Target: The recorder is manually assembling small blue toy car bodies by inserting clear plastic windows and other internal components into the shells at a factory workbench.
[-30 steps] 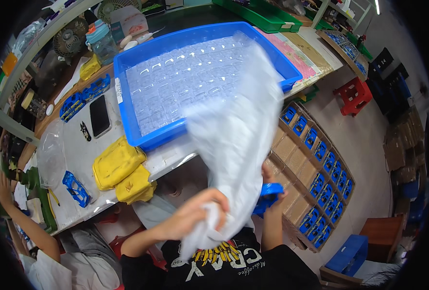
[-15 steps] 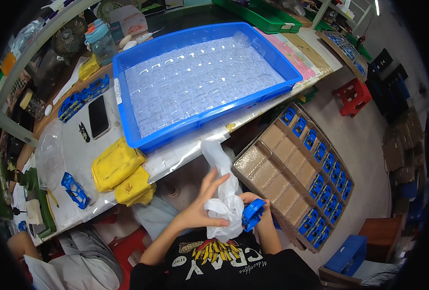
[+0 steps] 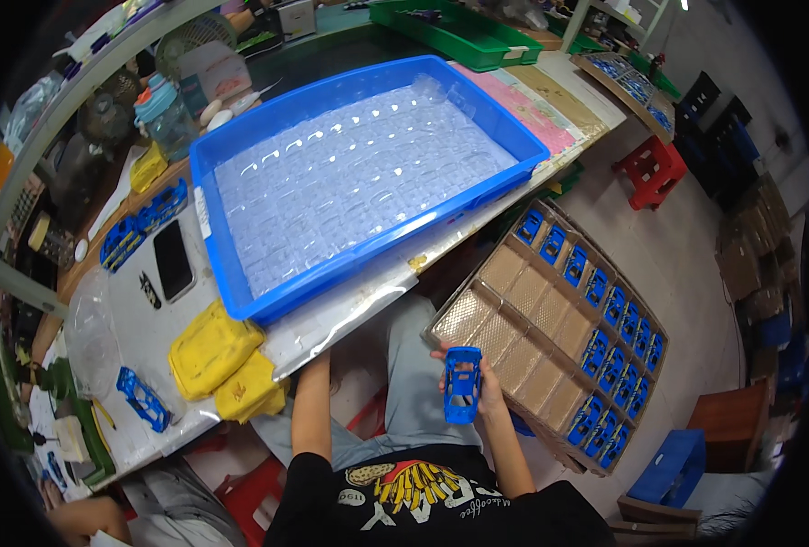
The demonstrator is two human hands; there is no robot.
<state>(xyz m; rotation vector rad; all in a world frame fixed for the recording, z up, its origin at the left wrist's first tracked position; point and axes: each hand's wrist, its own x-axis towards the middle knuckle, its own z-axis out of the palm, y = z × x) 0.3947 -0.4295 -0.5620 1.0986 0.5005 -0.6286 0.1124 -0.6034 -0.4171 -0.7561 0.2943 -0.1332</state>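
My right hand [image 3: 488, 394] grips a blue toy car body shell [image 3: 461, 384], held upright above my lap with its window openings showing. My left forearm [image 3: 312, 406] reaches forward beneath the table edge, and the table hides that hand. Close by on the right, a brown divided tray [image 3: 512, 321] carries several blue car shells [image 3: 596, 354] in its far and right compartments. Another car shell [image 3: 143, 399] lies on the table at the left, near folded yellow cloths [image 3: 217, 351].
A large blue bin [image 3: 368, 248] of clear plastic parts covers much of the table. Left of it lie a phone [image 3: 175, 262], small black nippers [image 3: 150, 290] and more blue shells [image 3: 161, 204]. A red stool [image 3: 653, 173] stands on the floor. Another person's arm [image 3: 90, 520] shows at lower left.
The white crumpled sheet held between my hands is gone from view. My left hand has gone under the table edge. The car shell in my right hand has turned upright.
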